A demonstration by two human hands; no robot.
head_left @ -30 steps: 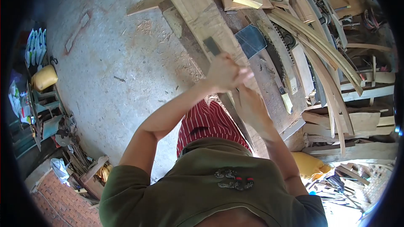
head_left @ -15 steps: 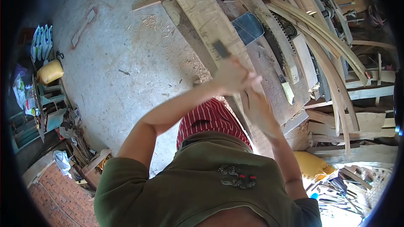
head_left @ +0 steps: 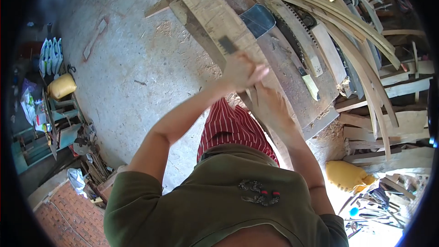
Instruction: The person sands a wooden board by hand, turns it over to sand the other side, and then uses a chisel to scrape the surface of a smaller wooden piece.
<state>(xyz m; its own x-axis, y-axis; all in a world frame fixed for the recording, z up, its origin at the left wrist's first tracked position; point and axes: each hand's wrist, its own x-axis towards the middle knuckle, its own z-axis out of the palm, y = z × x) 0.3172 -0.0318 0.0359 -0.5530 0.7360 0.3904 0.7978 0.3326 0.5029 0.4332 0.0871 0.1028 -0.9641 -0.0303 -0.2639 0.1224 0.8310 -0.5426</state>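
Note:
My left hand (head_left: 240, 71) is closed in a fist over a long plank (head_left: 212, 11). From the far side of the fist sticks out a tool with a dark, flat, squarish head (head_left: 227, 45); its handle is hidden in my grip, and motion blurs it. My right hand (head_left: 274, 105) lies on the near part of the plank with fingers stretched out, just behind the left. The plank runs lengthwise away from me on a wooden bench (head_left: 286, 59). A saw (head_left: 308, 84) with a pale handle and wide dark blade lies to its right.
Toothed chain-like blade (head_left: 292, 36), wood blocks (head_left: 329, 55) and long curved strips (head_left: 366, 82) cover the bench's right side. Further right are stacked boards (head_left: 388, 130). Shavings lie on the concrete floor (head_left: 137, 64). A yellow container (head_left: 61, 86) stands far left, a yellow sack (head_left: 345, 176) lower right.
The view has shifted slightly, so the bench things sit further left and up. Both hands stay at the plank, the left still closed around the tool.

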